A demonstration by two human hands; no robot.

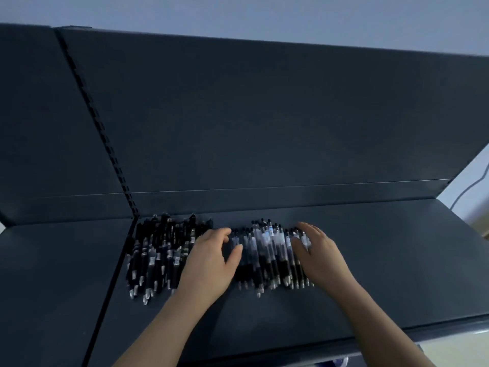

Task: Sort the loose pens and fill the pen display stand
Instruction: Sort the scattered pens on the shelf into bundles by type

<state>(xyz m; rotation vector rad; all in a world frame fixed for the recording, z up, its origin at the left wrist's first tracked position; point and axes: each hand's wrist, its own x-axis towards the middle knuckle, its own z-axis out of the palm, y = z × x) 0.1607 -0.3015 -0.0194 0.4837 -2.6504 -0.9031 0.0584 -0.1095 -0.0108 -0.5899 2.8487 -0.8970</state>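
Two piles of pens lie side by side on a dark shelf [370,274]. The left pile of black pens [158,252] reaches the shelf's back corner. The right pile of clear-barrelled pens [267,252] sits between my hands. My left hand [211,263] presses against that pile's left side, thumb lying over the pens. My right hand [320,255] presses flat against its right side, fingers straight. The picture is blurred, so single pens are hard to tell apart. No pen display stand is in view.
A dark back panel [264,128] rises behind the shelf. A slotted upright rail [105,144] runs down to the left pile. A second shelf section [53,287] lies to the left. The shelf's front edge [436,324] is near me.
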